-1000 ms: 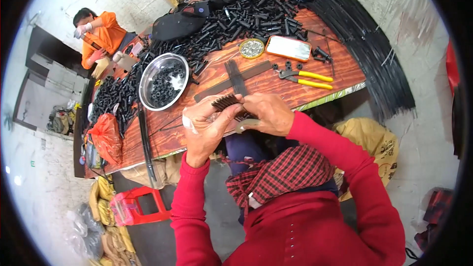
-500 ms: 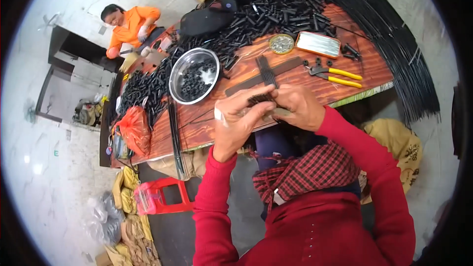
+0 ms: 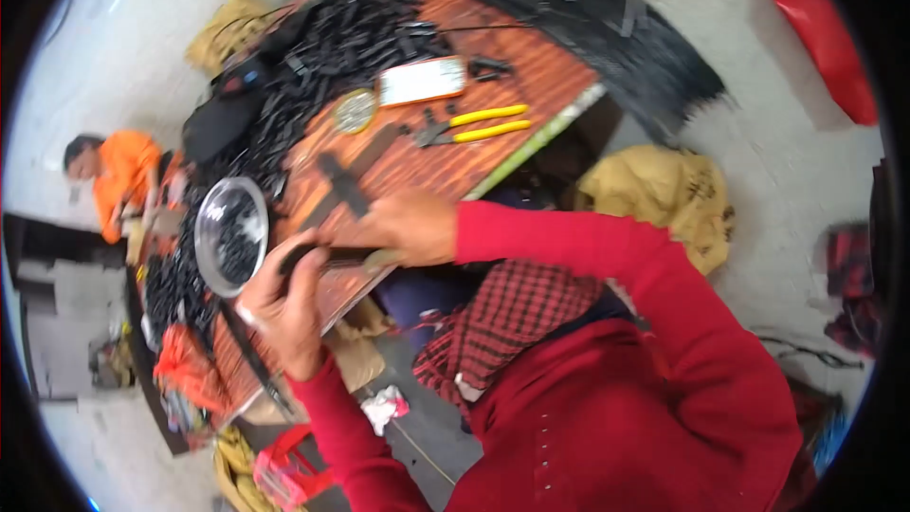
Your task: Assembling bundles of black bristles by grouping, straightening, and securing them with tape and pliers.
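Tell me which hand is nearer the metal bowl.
Left. The left hand sits just below the metal bowl, almost at its rim; the right hand is farther off, across the wooden table.

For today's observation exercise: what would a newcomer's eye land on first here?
Two red-sleeved hands, left hand and right hand, grip a bundle of thin black strips at the wooden table's near edge. Behind them lie yellow-handled pliers and a round metal bowl.

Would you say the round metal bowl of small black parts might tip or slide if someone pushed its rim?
The metal bowl looks shallow and wide, so it would probably slide on the wooden table rather than tip. The black pieces inside seem loose and would likely shift or rattle.
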Demonstrator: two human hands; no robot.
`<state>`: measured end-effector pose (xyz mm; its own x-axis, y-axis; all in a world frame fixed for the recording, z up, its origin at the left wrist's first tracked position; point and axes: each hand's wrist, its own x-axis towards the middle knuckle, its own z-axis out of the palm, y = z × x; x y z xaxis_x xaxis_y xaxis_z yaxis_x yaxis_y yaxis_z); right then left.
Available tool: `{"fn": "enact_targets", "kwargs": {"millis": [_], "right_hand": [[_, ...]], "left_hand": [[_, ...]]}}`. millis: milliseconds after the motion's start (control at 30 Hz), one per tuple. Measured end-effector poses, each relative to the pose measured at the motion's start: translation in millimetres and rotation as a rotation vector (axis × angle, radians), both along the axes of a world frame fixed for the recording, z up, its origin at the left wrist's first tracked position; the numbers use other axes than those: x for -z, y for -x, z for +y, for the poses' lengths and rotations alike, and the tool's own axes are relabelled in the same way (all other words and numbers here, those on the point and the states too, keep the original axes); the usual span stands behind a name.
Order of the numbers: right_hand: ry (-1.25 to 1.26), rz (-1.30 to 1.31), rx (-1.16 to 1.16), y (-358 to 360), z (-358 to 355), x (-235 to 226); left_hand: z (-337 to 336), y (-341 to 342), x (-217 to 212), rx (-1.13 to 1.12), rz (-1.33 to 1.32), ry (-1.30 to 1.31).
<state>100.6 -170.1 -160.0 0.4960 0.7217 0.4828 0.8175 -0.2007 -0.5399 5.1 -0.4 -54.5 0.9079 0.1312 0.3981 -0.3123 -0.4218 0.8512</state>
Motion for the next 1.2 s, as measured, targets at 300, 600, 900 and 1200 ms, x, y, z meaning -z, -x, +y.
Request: {"fn": "enact_targets", "kwargs": {"millis": [300,600,900,1200], "right_hand": [[-0.186,-0.027,-0.073,-9.7,-11.1,32.5],[-0.169,0.054,-0.119,-13.0,-16.1,14.0],[-0.132,0.039,-0.118,-9.7,-15.7,11.4],[-0.003,0.053,-0.019,-73.8,-57.1,-15.4]], "left_hand": [[-5.6,-3.8,3.0,0.061,-0.010,-0.164],[-7.0,-13.0,-4.1,0.149,0.007,-0.045],[-6.9,-10.4,-1.2,0.197,-0.028,-0.116],[-6.0,-8.0,-0.3,0.107,-0.010,-0.082]]}}
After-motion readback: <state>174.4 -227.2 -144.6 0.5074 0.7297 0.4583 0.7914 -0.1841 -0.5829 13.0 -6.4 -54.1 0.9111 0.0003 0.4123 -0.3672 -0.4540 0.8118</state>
